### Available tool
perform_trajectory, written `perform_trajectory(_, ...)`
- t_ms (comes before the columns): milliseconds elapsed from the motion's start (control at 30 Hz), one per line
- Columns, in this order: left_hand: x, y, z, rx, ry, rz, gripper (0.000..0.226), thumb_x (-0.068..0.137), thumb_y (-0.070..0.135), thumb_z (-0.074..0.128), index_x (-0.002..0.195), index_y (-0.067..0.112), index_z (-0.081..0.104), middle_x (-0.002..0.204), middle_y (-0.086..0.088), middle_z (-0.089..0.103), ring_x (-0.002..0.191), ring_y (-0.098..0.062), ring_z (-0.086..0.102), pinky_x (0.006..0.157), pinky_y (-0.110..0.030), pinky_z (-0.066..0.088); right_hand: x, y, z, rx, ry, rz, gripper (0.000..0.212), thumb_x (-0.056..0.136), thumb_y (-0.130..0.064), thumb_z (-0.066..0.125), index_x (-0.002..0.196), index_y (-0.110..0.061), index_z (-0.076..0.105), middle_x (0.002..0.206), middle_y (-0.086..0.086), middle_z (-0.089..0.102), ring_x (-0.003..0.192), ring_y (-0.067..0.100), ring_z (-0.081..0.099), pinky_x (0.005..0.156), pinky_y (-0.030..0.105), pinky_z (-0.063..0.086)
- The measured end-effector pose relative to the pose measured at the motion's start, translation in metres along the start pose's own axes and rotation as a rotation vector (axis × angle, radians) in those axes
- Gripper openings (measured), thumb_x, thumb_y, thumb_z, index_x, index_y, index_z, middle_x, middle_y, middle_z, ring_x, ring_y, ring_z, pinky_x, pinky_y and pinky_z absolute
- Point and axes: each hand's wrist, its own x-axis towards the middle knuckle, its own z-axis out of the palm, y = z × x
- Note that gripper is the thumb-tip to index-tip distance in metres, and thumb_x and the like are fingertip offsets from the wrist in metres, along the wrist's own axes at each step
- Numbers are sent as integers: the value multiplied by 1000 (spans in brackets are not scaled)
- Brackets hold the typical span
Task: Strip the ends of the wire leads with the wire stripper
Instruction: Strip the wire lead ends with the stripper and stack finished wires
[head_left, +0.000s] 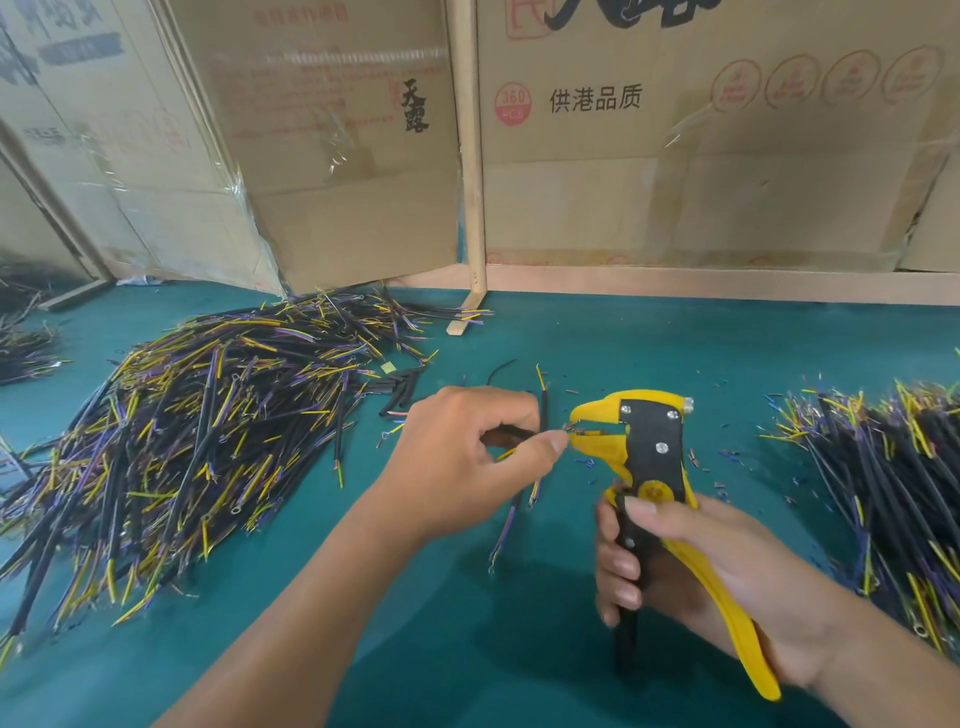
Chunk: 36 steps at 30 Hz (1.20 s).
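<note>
I see the yellow-and-black wire stripper (652, 457) upright above the green mat, beak pointing left, jaws parted around the tip of a thin wire lead (561, 430). That lead's black-sheathed cable (543, 410) stands just left of the beak.

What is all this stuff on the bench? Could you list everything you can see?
wire stripper: one, yellow and black, right of centre, held upright.
wire lead: one, black with coloured ends, pinched at the stripper's nose.
left wire pile: one big heap, black, yellow and purple, left of the mat.
right wire pile: one heap, same colours, right edge.
insulation scraps: many tiny bits, scattered around the stripper.
mat: one, teal, covering the bench.
cardboard boxes: several, brown, printed, standing behind.
wooden post: one, pale, upright between boxes.
left hand: pinches the lead.
right hand: grips the stripper handles.
</note>
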Motion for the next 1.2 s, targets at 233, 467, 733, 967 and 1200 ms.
perform_trajectory(233,0,-1,1,-69,-8,-43,21,71,39,60,73,21,49,62,15,51,62,-5,50,72,-27,51,0,-2,2,7,5,17,29,82,-29,75,89,-3,62,72,15,44,64,30,47,68,47,50)
perform_trajectory(467,0,3,1,4,-45,-6,29,70,26,69,90,21,49,62,15,46,61,-4,47,67,-20,44,-3,-1,1,-22,-66,62,38,80,-32,82,90,-3,60,74,15,45,64,29,48,70,47,48)
perform_trajectory(733,0,2,4,-158,-122,-61,30,74,20,68,97,18,49,62,16,48,63,-5,49,71,-17,41,-6,-4,5,-32,-61,66,34,81,-31,81,88,-4,61,73,15,44,63,29,47,69,47,48)
perform_trajectory(967,1,0,6,-251,-149,-100,31,75,21,67,100,21,48,66,13,52,69,-9,53,80,-21,49,-7,-7,10,-20,-13,82,37,77,-32,81,84,-2,60,71,15,42,60,29,45,66,46,48)
perform_trajectory(1200,1,1,6,-242,-170,-119,31,76,22,66,101,20,49,69,10,56,71,-11,56,82,-33,54,-8,-7,13,-20,-6,84,33,80,-31,76,83,-2,60,70,15,42,59,28,45,65,45,48)
